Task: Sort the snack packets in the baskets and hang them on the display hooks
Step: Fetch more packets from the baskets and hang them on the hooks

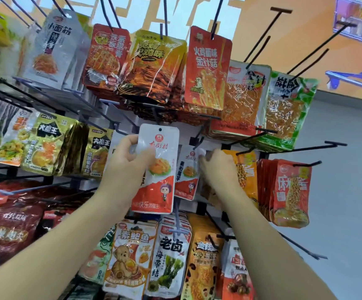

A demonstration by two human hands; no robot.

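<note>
Item 1. Left hand (pixel 130 156), centre of the frame: it is gripping the white-and-red packet (pixel 156 169) by its upper left edge, fingers curled behind and thumb lying across the front. The packet is sticking out to the right of the hand, and most of its length is hanging below the grip. It is standing upright with its long axis vertical, its punched hole at the top, its red band at the bottom and its printed face towards the camera.

Item 2. Right hand (pixel 218 167), just right of centre: its fingers are bunching together and pinching the top right corner of a matching packet (pixel 186 174). This packet is lying left of and below the fingertips. Its long axis is running near vertical, with the lower end leaning slightly left. Its top is sitting just under a black hook (pixel 197 141); whether the hole is threaded on cannot be told.

Item 3. Lower centre: a bear-print packet (pixel 130 256) and a kelp packet (pixel 169 258) are hanging side by side.

Item 4. Upper centre: a red mushroom packet (pixel 208 68) is hanging upright on the top row.

Item 5. Upper right, farthest: an orange wall (pixel 305 29) is standing behind the rack.
</note>
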